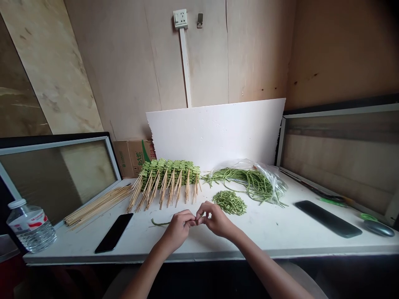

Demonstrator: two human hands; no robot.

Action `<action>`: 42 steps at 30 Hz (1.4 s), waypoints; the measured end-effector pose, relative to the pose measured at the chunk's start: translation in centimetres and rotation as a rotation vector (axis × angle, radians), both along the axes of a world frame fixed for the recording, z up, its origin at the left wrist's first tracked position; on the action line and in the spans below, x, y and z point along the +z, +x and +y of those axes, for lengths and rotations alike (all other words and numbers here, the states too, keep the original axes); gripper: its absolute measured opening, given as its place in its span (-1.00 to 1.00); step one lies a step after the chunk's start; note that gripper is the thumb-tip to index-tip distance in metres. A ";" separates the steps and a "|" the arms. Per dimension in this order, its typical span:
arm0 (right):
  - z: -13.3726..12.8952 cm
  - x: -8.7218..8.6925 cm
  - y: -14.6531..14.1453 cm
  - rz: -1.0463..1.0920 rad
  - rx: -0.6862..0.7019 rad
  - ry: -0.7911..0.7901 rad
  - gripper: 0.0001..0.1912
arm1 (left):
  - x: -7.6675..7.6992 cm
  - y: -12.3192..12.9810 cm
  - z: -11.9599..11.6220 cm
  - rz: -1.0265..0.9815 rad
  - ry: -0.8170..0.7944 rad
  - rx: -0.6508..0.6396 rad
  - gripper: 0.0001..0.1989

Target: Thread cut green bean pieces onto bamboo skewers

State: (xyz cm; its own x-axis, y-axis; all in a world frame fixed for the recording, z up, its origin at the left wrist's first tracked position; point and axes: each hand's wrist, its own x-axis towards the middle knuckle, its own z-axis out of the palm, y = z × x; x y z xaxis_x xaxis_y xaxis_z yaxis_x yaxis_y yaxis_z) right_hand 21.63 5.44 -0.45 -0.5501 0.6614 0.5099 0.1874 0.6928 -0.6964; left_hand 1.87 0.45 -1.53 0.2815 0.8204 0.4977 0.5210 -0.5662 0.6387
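Observation:
A long green bean [160, 223] sticks out to the left from my left hand [179, 226], whose fingers are closed around it. My right hand [215, 218] is closed in a pinch, its fingertips meeting those of the left; whatever lies between them is hidden. Just beyond my right hand is a heap of short-cut bean pieces [230, 202]. Behind it, long whole beans [249, 180] spill from a clear plastic bag [276, 178]. To the left, bean pieces threaded on wooden skewers [170, 174] are stacked in rows, sticks toward me.
Loose bare skewers [96, 205] and a black phone [114, 233] lie on the left of the white table [264, 236], near a water bottle [31, 226]. A dark flat object [328, 218] and a computer mouse [378, 228] lie right. A white foam board [215, 135] stands behind.

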 end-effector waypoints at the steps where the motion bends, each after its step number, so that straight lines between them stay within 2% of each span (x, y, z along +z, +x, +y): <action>1: 0.0 0.0 0.0 0.013 0.047 -0.026 -0.83 | 0.0 0.0 0.0 -0.003 0.000 -0.015 -0.73; 4: 0.1 0.1 0.1 0.015 0.170 -0.093 -0.87 | 0.2 -0.1 -0.1 -0.017 -0.020 -0.026 -0.70; 6: 0.3 0.3 0.4 -0.016 0.151 -0.080 -0.94 | 0.6 -0.2 -0.2 -0.027 -0.040 -0.006 -0.71; 11: 1.9 0.0 2.0 -0.222 -0.200 0.088 -0.76 | 1.0 -0.4 -0.3 -0.018 -0.125 0.048 -0.65; 14: 3.1 -1.0 3.0 -0.355 -0.361 0.061 -0.78 | 0.4 -0.5 -0.1 -0.007 -0.160 0.065 -0.63; 17: 3.9 -2.0 3.5 -0.463 -0.414 -0.034 -0.75 | -0.2 -0.6 0.2 0.007 -0.154 0.086 -0.62; 22: 4.3 -2.4 3.6 -0.484 -0.441 -0.064 -0.44 | -0.4 -0.7 0.0 0.053 -0.134 0.089 -0.58; 24: 4.2 -2.0 3.5 -0.452 -0.442 -0.053 -0.40 | -0.3 -0.7 -0.2 0.071 -0.144 0.066 -0.57; 27: 3.5 -0.9 3.2 -0.350 -0.353 -0.020 -0.42 | -0.4 -0.5 -0.2 0.067 -0.140 0.040 -0.60; 31: 2.0 0.6 2.2 -0.221 -0.080 -0.024 -0.60 | -0.7 0.0 0.2 -0.032 -0.143 0.045 -0.63; 34: 1.1 1.1 1.5 -0.156 0.049 -0.054 -0.70 | -0.9 0.3 0.4 -0.099 -0.154 0.056 -0.61; 38: 0.9 1.3 1.4 -0.144 0.002 -0.059 -0.82 | -0.7 0.0 0.4 -0.067 -0.130 0.104 -0.65; 42: 1.1 1.7 1.9 -0.120 -0.093 -0.032 -0.83 | -0.2 -0.6 0.4 -0.030 -0.084 0.127 -0.75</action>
State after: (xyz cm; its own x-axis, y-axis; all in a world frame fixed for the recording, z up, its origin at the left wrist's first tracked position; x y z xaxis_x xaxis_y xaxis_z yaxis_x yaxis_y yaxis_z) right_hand 23.49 6.58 1.25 -0.5416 0.7271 0.4219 0.3331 0.6465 -0.6864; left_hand 1.28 0.89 -1.76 0.1584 0.8877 0.4323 0.5652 -0.4406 0.6975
